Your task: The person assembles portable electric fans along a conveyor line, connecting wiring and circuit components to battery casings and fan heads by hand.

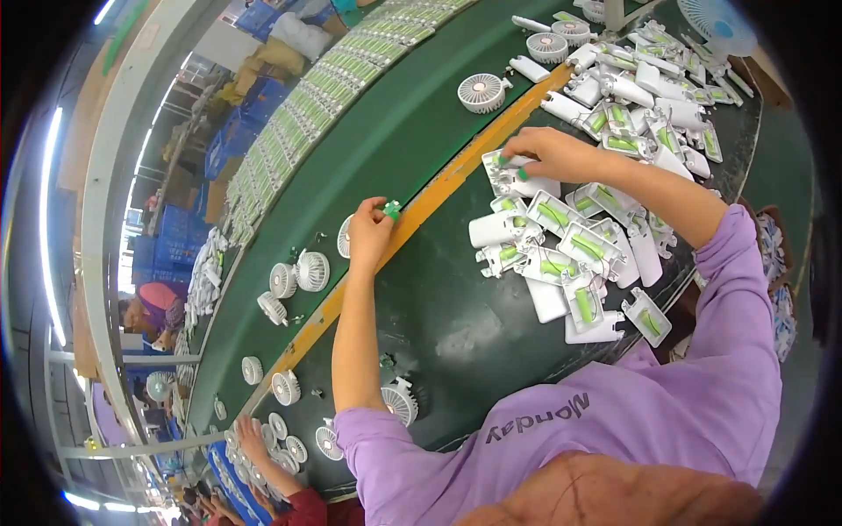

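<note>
My left hand (pixel 372 231) is over the yellow strip on the belt's edge, its fingers pinched on a small green circuit board (pixel 392 210). Farther right, my right hand (pixel 551 156) has its fingers bent down on a white plastic handle shell (pixel 502 182); green patches show at its fingertips. Just nearer than that hand lies a loose pile of white handle shells (pixel 589 246), several with green cylindrical cells inside. One round white fan head (pixel 344 237) is partly hidden behind my left hand.
A larger heap of white shells (pixel 653 96) covers the far right. Fan heads (pixel 481 93) are scattered along the green belt (pixel 412 114). Trays of green cells (pixel 307 114) line its far side. At lower left, a co-worker's hand (pixel 253 441) reaches among fan parts.
</note>
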`<act>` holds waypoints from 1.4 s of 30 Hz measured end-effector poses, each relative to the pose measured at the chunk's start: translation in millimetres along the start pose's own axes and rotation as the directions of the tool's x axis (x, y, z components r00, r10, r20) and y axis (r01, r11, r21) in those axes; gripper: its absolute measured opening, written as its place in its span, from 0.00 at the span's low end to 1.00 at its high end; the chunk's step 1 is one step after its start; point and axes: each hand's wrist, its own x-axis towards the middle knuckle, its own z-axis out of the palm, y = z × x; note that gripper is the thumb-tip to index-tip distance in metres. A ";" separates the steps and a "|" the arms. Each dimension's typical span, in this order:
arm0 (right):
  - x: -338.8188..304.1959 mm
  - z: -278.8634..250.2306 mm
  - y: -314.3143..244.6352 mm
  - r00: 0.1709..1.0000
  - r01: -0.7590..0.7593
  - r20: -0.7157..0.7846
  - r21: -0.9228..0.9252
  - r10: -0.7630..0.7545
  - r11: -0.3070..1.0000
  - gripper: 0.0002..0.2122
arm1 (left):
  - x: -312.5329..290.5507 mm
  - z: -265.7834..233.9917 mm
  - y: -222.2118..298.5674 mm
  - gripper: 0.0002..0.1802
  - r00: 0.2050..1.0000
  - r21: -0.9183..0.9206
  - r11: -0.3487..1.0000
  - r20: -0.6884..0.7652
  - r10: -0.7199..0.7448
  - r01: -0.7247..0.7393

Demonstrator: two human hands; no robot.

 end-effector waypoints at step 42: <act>6.7 -15.2 44.9 0.967 -0.113 -0.238 -0.102 0.086 0.988 0.13 | -54.3 6.9 32.0 0.07 0.985 -0.174 0.976 -0.132 0.107 -0.129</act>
